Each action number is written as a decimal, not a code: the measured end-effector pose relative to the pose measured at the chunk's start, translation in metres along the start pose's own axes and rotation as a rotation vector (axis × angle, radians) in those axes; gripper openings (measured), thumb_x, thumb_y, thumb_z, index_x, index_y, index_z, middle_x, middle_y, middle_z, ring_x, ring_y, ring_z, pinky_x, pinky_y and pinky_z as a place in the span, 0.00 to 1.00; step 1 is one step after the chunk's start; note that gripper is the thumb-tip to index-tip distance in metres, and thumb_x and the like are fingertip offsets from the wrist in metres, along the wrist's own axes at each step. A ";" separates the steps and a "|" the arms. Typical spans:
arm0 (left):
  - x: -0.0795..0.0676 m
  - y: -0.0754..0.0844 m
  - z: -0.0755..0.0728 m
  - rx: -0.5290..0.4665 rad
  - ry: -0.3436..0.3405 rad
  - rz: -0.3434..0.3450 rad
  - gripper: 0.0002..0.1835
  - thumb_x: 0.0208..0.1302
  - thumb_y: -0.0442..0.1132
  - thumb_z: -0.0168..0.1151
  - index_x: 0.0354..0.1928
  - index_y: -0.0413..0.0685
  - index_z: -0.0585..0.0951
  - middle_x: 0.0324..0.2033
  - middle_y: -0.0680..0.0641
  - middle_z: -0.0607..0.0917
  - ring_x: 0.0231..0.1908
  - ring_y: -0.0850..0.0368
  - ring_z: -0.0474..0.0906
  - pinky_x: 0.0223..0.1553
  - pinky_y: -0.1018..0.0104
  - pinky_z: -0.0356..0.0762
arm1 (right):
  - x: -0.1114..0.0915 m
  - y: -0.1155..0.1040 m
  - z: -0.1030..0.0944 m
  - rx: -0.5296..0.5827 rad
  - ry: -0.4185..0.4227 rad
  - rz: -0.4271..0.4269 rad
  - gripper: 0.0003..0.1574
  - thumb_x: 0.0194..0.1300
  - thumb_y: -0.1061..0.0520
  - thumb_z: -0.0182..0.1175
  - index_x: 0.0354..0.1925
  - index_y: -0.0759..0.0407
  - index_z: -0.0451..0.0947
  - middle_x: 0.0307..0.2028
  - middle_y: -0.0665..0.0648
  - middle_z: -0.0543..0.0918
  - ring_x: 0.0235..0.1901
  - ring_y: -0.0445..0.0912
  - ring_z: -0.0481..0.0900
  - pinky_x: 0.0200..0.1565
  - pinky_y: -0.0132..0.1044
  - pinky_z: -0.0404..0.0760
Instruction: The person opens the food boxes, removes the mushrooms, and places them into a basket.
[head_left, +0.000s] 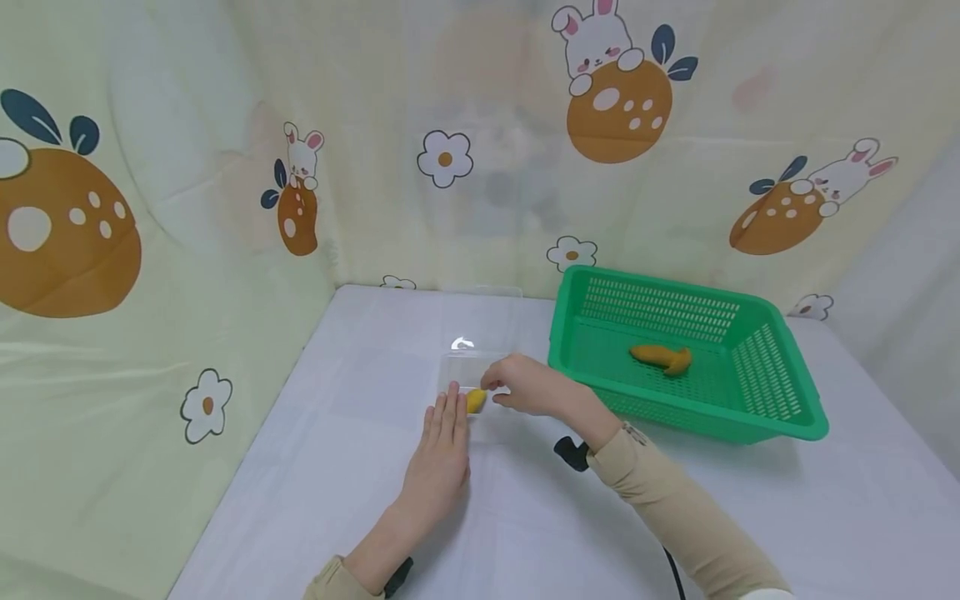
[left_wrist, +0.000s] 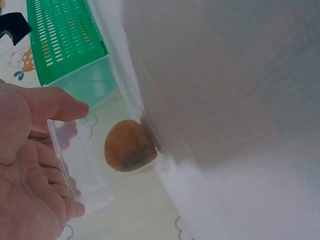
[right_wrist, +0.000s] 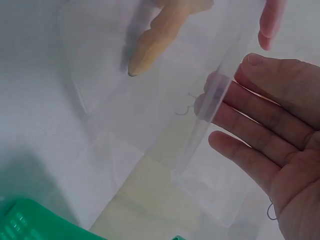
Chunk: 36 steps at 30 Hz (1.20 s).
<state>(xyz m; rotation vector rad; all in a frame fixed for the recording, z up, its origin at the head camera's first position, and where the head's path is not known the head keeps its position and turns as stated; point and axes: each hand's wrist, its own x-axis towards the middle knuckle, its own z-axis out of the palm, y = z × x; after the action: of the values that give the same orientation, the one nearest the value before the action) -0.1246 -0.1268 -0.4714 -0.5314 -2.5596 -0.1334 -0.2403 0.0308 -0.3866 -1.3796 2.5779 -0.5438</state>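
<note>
A clear plastic box [head_left: 453,367] lies on the table with its see-through lid [head_left: 480,321] raised toward the back. Inside it is a yellow-brown, tapered, knobbly piece like a ginger root [right_wrist: 160,37], partly hidden by the hands in the head view. My left hand [head_left: 442,450] lies along the box's left side, fingers straight; its thumb [left_wrist: 70,106] is at the rim in the left wrist view. From the right, my right hand [head_left: 528,385] grips the box's edge, with curled fingers [right_wrist: 245,120] showing through the plastic.
A green perforated basket [head_left: 690,417] stands at the right with another brown, knobbly piece [head_left: 662,358] in it. The white table [head_left: 360,400] meets a patterned cloth [head_left: 495,208] at the back. A black wrist mount [head_left: 572,454] hangs under the right forearm.
</note>
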 end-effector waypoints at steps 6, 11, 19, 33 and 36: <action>0.001 0.001 -0.004 -0.001 -0.067 -0.029 0.42 0.49 0.34 0.68 0.63 0.23 0.58 0.66 0.29 0.54 0.64 0.36 0.54 0.63 0.50 0.53 | 0.008 0.002 0.004 0.001 -0.015 -0.018 0.13 0.54 0.68 0.64 0.41 0.67 0.81 0.37 0.61 0.83 0.38 0.51 0.80 0.43 0.36 0.79; 0.001 0.002 -0.005 -0.003 -0.115 -0.047 0.41 0.53 0.34 0.66 0.64 0.24 0.56 0.67 0.30 0.52 0.65 0.38 0.51 0.64 0.51 0.50 | 0.020 0.006 0.009 0.001 -0.024 -0.008 0.12 0.53 0.66 0.66 0.39 0.66 0.82 0.36 0.59 0.84 0.37 0.51 0.79 0.43 0.36 0.79; 0.001 0.002 -0.005 -0.018 -0.110 -0.053 0.40 0.54 0.34 0.64 0.64 0.24 0.56 0.67 0.30 0.51 0.66 0.38 0.51 0.64 0.51 0.50 | 0.033 0.010 0.022 0.004 -0.058 0.047 0.13 0.55 0.62 0.66 0.41 0.63 0.82 0.37 0.57 0.84 0.38 0.48 0.79 0.45 0.36 0.77; 0.003 0.002 -0.007 -0.012 -0.096 -0.043 0.40 0.54 0.33 0.64 0.64 0.24 0.56 0.66 0.30 0.52 0.66 0.38 0.51 0.64 0.50 0.51 | 0.043 0.015 0.038 -0.017 -0.058 -0.007 0.11 0.56 0.58 0.66 0.39 0.60 0.84 0.35 0.53 0.85 0.33 0.41 0.78 0.43 0.30 0.77; 0.003 0.002 -0.008 -0.004 -0.101 -0.041 0.40 0.54 0.33 0.64 0.64 0.24 0.56 0.66 0.30 0.53 0.66 0.38 0.50 0.63 0.51 0.52 | 0.046 0.016 0.040 -0.034 -0.061 -0.024 0.11 0.56 0.58 0.66 0.39 0.60 0.84 0.34 0.52 0.84 0.32 0.40 0.78 0.43 0.30 0.77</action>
<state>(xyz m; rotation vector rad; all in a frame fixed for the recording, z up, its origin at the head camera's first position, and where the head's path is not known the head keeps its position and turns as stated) -0.1225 -0.1259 -0.4634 -0.4991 -2.6703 -0.1289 -0.2653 -0.0088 -0.4284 -1.4172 2.5366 -0.4568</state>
